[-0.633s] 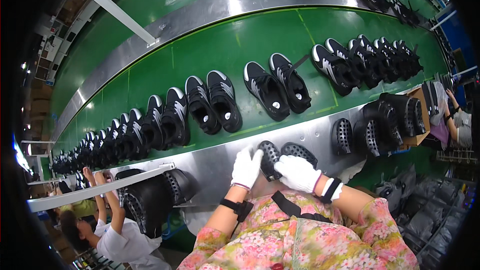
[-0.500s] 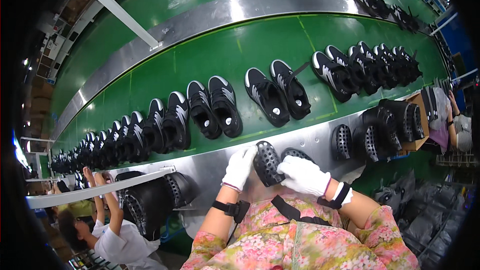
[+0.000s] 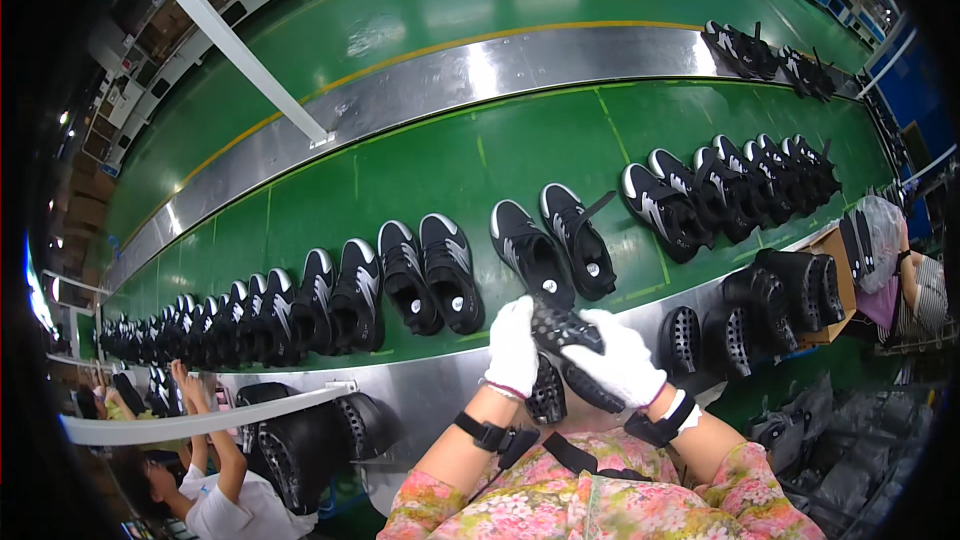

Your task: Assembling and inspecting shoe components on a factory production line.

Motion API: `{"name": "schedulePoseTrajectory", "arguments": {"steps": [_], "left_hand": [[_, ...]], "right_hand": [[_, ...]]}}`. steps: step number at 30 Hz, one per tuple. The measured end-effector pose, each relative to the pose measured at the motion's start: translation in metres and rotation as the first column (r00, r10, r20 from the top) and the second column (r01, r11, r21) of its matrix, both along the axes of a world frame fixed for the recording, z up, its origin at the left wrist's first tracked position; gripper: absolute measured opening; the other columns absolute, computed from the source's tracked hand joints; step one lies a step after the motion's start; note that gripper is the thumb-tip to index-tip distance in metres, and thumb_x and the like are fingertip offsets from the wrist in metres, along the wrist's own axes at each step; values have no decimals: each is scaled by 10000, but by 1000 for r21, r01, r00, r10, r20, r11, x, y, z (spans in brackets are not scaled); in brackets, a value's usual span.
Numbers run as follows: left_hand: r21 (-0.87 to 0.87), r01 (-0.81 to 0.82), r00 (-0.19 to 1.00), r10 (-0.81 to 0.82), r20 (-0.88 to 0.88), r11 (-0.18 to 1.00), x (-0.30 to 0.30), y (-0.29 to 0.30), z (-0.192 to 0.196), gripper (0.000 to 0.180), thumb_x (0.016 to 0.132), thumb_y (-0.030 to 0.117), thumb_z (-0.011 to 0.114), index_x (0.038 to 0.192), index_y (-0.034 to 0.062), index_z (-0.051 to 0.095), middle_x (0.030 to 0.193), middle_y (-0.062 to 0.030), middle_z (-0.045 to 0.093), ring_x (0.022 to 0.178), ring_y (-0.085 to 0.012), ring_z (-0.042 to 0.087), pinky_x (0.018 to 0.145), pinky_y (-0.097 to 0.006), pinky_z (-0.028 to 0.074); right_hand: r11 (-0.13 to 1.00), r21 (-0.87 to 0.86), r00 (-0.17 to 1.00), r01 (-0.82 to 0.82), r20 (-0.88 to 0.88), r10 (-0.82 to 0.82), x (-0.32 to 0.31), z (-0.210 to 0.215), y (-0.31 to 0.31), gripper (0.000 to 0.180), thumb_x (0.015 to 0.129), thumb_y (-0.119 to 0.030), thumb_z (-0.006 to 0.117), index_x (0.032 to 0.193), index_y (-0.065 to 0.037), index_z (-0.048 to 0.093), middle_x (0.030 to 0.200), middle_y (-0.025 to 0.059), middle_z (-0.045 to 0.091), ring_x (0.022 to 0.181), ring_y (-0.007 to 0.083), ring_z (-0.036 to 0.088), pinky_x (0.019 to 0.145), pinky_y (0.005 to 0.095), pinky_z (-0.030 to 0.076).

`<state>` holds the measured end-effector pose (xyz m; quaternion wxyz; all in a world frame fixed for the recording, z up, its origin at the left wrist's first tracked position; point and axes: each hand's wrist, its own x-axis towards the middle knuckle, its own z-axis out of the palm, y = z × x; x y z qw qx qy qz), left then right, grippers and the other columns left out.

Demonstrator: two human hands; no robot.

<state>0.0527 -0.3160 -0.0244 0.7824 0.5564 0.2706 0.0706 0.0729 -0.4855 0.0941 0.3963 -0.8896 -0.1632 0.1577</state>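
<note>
Perforated black form [image 3: 568, 330]: clamped between the left hand [image 3: 513, 348] and right hand [image 3: 618, 358], on the near side of the central shoe pair [image 3: 572, 230]. It has just turned and moved closer to that pair; handling appears unfinished.

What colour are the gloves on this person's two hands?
Both are white, the left glove and the right glove. The head view shows them best.

Held black insert [image 3: 563, 327] (hole-dotted), tilted, part-hidden
</note>
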Motion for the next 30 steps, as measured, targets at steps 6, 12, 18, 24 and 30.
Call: {"name": "schedulePoseTrajectory", "arguments": {"steps": [6, 12, 18, 24, 30], "left_hand": [[840, 278, 956, -52, -288, 466, 77, 14, 41, 418, 915, 399, 629, 1112, 30, 645, 1069, -218, 629, 1024, -365, 615, 881, -456, 491], [899, 421, 898, -196, -395, 117, 104, 34, 17, 270, 882, 294, 615, 1072, 105, 648, 930, -155, 656, 899, -348, 650, 774, -479, 527], [947, 312, 919, -277, -280, 80, 93, 44, 7, 239, 862, 213, 613, 1072, 105, 648, 934, -135, 655, 887, -340, 640, 768, -465, 525], [976, 193, 954, -253, -162, 101, 78, 68, 5, 197, 869, 233, 602, 1027, 128, 657, 868, -98, 645, 819, -314, 649, 693, -446, 543], [929, 365, 859, -361, -362, -62, 71, 42, 16, 219, 807, 153, 615, 1016, 90, 634, 795, -104, 586, 744, -294, 611, 647, -437, 506]], "right_hand": [[983, -178, 999, -37, 13, 40, 56, -4, -9, 591, 848, -434, 701, 1229, -6, 559, 951, 219, 691, 890, 379, 680, 801, 435, 536], [895, -391, 945, -213, 150, 291, 93, -29, 35, 396, 869, -362, 644, 1046, -26, 533, 826, 183, 658, 784, 380, 670, 673, 474, 541], [916, -360, 934, -176, 233, 271, 110, -101, 73, 336, 867, -291, 634, 1051, -27, 538, 792, 177, 643, 752, 372, 677, 671, 468, 545], [919, -282, 947, -275, 86, 309, 118, -79, 76, 521, 840, -418, 689, 1118, -21, 497, 923, 208, 633, 798, 383, 666, 716, 475, 542], [942, -335, 988, -22, 136, 72, 117, -146, 86, 268, 834, -167, 613, 1053, -40, 525, 905, 200, 639, 856, 404, 660, 739, 476, 538]]}}
